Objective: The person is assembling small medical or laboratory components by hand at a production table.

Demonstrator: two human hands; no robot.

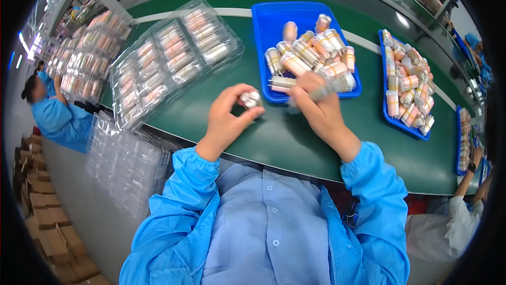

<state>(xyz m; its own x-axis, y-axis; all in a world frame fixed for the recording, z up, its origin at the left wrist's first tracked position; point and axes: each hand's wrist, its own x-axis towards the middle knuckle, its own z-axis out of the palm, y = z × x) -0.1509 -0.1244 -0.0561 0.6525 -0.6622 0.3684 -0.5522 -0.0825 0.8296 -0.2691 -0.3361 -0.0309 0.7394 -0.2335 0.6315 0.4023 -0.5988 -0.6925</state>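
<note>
My left hand (227,119) is closed around a small silver-capped bottle (251,98), held just above the green conveyor belt (295,143). My right hand (315,103) grips another small bottle (322,92), blurred, at the near edge of a blue tray (263,27). That tray holds several small pink and white bottles (311,48) with silver caps, piled loosely. Both hands are close together in front of the tray.
A clear plastic blister tray (168,58) filled with bottles lies left of the blue tray. A stack of empty clear trays (124,158) stands at my lower left. A second blue tray (392,116) with bottles sits at right. Other workers sit left and right; cardboard boxes (47,216) below left.
</note>
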